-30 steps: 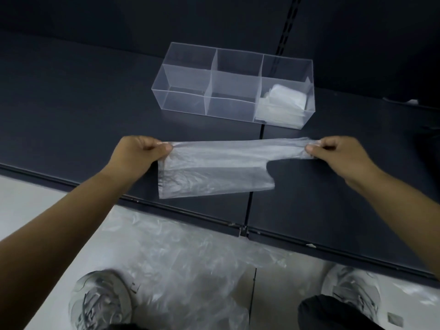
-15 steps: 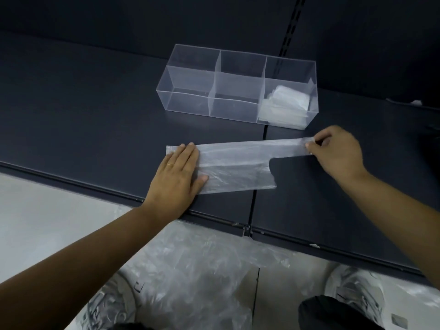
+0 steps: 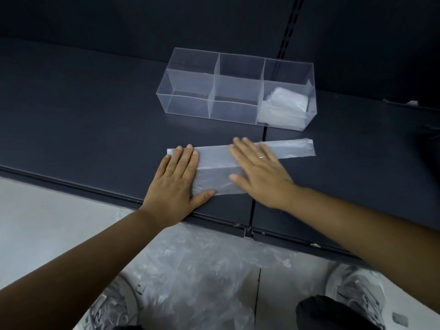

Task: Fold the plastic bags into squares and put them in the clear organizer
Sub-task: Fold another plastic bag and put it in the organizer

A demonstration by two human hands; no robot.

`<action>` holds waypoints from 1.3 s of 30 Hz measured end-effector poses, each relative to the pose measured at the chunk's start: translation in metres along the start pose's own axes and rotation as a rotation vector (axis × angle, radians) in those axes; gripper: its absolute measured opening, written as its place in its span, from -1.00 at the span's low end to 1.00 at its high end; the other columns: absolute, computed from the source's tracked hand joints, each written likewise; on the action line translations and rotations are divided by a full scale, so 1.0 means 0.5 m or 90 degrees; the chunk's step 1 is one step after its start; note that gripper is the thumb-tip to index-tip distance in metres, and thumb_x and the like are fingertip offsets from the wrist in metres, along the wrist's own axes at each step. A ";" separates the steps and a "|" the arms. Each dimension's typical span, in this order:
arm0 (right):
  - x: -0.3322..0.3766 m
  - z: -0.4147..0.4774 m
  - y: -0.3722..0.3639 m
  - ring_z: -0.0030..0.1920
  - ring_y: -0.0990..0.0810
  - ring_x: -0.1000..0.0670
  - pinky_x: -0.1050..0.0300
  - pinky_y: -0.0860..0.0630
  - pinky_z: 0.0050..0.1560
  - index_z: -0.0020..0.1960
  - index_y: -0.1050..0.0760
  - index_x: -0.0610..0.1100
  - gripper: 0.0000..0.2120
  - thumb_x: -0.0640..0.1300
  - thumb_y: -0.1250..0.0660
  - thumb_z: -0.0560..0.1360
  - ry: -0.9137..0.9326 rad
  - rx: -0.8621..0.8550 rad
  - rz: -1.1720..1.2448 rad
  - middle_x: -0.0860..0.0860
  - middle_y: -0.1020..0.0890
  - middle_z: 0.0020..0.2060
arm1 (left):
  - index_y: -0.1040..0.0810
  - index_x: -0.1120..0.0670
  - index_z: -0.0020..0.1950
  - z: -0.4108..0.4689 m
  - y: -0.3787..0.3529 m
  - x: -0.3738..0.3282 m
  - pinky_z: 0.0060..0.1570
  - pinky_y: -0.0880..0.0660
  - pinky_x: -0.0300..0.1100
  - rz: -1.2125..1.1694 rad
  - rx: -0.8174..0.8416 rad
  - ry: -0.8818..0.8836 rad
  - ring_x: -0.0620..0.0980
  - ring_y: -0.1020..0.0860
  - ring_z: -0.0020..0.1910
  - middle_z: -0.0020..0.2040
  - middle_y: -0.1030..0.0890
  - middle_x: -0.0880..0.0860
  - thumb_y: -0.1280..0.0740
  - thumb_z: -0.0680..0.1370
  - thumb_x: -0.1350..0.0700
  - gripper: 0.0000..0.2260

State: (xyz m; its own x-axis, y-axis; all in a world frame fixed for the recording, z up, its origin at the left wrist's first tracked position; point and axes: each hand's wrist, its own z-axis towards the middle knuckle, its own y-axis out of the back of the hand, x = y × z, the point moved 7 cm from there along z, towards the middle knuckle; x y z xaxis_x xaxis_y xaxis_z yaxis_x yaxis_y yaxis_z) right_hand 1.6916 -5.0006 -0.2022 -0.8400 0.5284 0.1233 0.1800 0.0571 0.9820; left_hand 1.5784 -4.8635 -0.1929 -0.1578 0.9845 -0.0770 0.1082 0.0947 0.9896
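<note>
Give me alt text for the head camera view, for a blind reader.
Left hand and right hand press flat on a translucent plastic bag on a dark shelf. Beyond it, a clear organizer holds folded bags in its right compartment.

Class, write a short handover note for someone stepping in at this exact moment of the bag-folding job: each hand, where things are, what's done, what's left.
Left hand: open, flat, pressing the left end of the plastic bag onto the dark shelf.
Right hand: open, flat on the bag's middle; the handle strip sticks out to its right.
Clear organizer: behind the bag; folded bags sit in its right-end compartment, and the others look empty.
Done: some bags stored; this one lies as a flat long strip.
Left: fold it to a square, store it, then do the loose bags on the floor.
</note>
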 end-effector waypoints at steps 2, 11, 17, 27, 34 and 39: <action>-0.074 -0.035 0.000 0.52 0.29 0.09 0.03 0.27 0.51 0.56 0.22 -0.04 -0.34 0.28 0.24 0.58 -0.051 -0.005 0.001 0.03 0.18 0.56 | 0.00 0.16 0.57 -0.003 -0.005 0.013 0.52 0.06 0.05 0.006 0.008 0.009 0.10 0.03 0.56 0.58 -0.03 0.12 0.21 0.47 -0.45 -0.12; -0.158 -0.118 0.072 0.50 -0.15 -0.09 0.01 -0.04 0.47 0.49 -0.22 -0.15 -0.49 0.00 -0.20 0.60 -0.152 -0.165 0.095 -0.09 -0.23 0.50 | 0.04 0.24 0.56 -0.033 0.022 0.030 0.51 0.14 0.10 0.010 -0.014 -0.017 0.11 0.10 0.55 0.57 0.03 0.18 0.15 0.44 -0.50 -0.03; -0.060 -0.134 0.073 0.02 -0.39 0.03 0.14 -0.19 0.02 -0.06 -0.58 -0.06 -0.83 -0.04 -0.48 0.40 0.003 -0.124 0.147 0.04 -0.47 -0.02 | -0.12 0.12 0.56 -0.028 0.022 -0.078 0.49 0.22 -0.21 -0.124 -0.015 -0.161 -0.06 0.02 0.55 0.57 -0.10 0.03 -0.04 0.52 -0.36 -0.23; -0.083 -0.129 0.090 -0.02 -0.44 0.11 0.19 -0.35 0.10 -0.16 -0.51 -0.06 -0.89 -0.17 -0.32 0.54 -0.082 -0.023 0.362 0.11 -0.48 -0.09 | -0.64 0.23 0.14 -0.011 0.061 -0.103 0.14 -0.55 -0.01 -0.145 -0.207 -0.162 0.11 -0.63 0.11 0.14 -0.65 0.13 -0.47 0.47 0.13 -0.71; -0.030 -0.151 0.130 0.36 -0.18 0.17 0.25 0.09 0.40 0.38 -0.21 0.15 -0.22 0.41 -0.30 0.25 -0.004 -0.010 0.186 0.26 -0.29 0.31 | -0.70 0.16 -0.07 -0.027 0.087 -0.139 -0.13 -0.62 -0.13 -0.149 -0.263 -0.206 0.05 -0.68 -0.10 -0.07 -0.71 0.06 -0.31 0.55 0.13 -0.81; -0.012 -0.120 0.107 0.16 -0.50 -0.03 0.18 -0.19 0.32 0.12 -0.60 -0.06 -0.73 -0.08 -0.47 0.42 0.000 -0.106 0.168 0.09 -0.63 0.04 | -0.68 0.12 -0.06 -0.030 0.090 -0.125 -0.22 -0.60 -0.12 -0.190 -0.190 -0.147 0.06 -0.66 -0.12 -0.11 -0.70 0.03 -0.41 0.51 0.17 -0.93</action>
State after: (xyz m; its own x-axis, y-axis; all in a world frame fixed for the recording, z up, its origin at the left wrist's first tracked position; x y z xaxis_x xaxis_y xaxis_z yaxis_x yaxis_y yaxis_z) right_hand 1.6756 -5.0516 -0.1418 -0.7755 0.5063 0.3770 0.3056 -0.2215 0.9260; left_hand 1.5783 -4.9231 -0.1415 0.0863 0.9309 -0.3549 -0.2012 0.3651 0.9090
